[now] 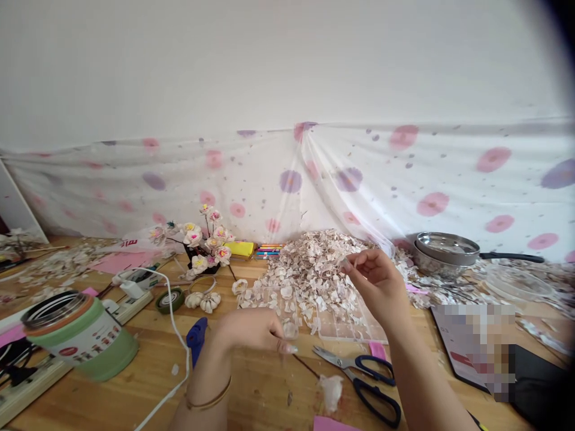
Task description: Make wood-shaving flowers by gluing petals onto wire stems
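Observation:
My left hand (pixel 258 331), with a thin bracelet at the wrist, is closed on a thin dark stem (pixel 306 365). The stem slants down to the right, and white petals (pixel 331 392) show at its lower end. My right hand (pixel 375 276) is raised in front of a heap of whitish dried petals (pixel 314 269), thumb and fingertips pinched together. Whatever lies between those fingertips is too small to make out. Dark-handled scissors (pixel 359 374) lie partly spread on the table between my forearms. Under the heap's near edge is a clear compartment box (pixel 350 326).
Finished-looking flowers (pixel 209 239) stand at the back left. A green jar (pixel 90 335), a power strip (pixel 135 305) and a white cable (pixel 173 311) occupy the left. Metal bowls (pixel 444 254), a pan handle (pixel 512 257) and a dark tablet-like object (pixel 539 383) are right.

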Available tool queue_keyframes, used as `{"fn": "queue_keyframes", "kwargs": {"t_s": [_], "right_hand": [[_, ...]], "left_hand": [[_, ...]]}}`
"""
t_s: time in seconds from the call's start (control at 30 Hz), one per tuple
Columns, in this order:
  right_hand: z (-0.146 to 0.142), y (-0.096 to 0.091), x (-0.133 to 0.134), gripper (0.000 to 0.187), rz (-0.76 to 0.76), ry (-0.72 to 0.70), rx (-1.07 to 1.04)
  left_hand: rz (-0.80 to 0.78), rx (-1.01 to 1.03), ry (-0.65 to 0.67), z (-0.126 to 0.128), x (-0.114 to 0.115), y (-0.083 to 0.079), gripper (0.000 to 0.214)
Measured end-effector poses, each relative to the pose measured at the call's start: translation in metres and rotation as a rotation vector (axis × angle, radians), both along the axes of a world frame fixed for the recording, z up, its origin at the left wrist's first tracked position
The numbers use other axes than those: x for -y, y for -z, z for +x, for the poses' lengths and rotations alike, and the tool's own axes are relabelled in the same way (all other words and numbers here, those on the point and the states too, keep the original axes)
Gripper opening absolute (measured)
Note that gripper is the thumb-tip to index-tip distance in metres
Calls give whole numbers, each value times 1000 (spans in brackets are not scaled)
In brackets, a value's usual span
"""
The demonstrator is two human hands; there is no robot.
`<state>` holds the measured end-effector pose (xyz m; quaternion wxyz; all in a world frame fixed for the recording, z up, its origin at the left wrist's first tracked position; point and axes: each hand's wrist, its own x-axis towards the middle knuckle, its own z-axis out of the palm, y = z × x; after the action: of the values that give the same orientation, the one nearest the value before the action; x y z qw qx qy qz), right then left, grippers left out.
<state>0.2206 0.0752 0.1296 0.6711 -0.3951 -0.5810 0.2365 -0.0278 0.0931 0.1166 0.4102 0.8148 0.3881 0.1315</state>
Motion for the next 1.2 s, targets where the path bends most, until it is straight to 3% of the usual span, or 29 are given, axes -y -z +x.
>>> {"fn": "queue_keyframes", "kwargs": {"t_s": [0.1,0.27,0.33,0.43,0.53,0.63,0.73,0.93,1.1,1.2], "right_hand": [[-3,0,1,17,40,-14,-6],[-4,2,2,16,23,22,102],[-3,2,3,19,14,64,159],[-5,3,4,22,18,75,218],[-13,6,6,22,23,37,260],[-24,8,9,23,11,2,286],[-34,10,11,27,5,-56,264],[-41,12,9,29,-4,-124,221],[-41,15,6,28,-18,-133,224],[-38,13,7,31,-32,-174,278]], "left_hand": [[-17,-169,108,9,-8,20,22],[69,-264,131,29,-20,49,38],[112,-248,131,30,-19,46,32],[187,-174,130,28,-11,24,12],[311,-3,110,31,4,-4,23],[420,267,-150,42,17,-16,32],[482,444,-301,55,22,-11,40],[476,552,-343,65,19,1,31],[333,638,-391,66,15,5,33],[391,617,-409,64,15,3,30]]}}
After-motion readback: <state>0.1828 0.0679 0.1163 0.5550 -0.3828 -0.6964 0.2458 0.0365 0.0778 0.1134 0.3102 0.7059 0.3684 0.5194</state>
